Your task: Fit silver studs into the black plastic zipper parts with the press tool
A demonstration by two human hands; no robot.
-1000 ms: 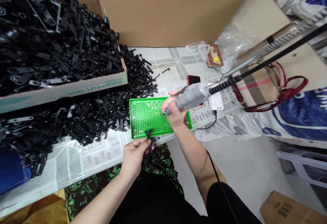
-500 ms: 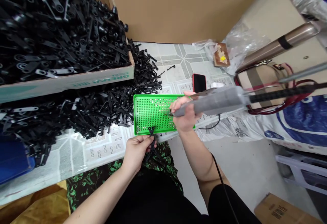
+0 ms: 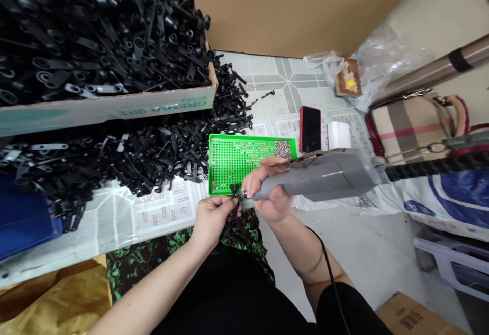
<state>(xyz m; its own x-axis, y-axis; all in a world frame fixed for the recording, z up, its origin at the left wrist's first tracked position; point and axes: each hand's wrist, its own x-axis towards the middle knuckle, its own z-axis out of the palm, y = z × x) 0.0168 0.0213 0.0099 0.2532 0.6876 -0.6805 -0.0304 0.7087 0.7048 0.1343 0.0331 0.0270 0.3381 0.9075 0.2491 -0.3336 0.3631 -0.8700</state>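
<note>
My left hand (image 3: 211,218) has its fingers clamped on a black plastic part (image 3: 234,207) while my right hand (image 3: 267,192) grips a grey electric screwdriver (image 3: 324,177) beside the green tray (image 3: 229,164).

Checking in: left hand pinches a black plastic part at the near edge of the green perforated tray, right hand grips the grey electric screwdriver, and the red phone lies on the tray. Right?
Not quite. In the head view the red phone lies on the table beside the green perforated tray, past its far right corner, not on it. The rest holds: the left hand pinches the black plastic part and the right hand grips the grey electric screwdriver.
</note>
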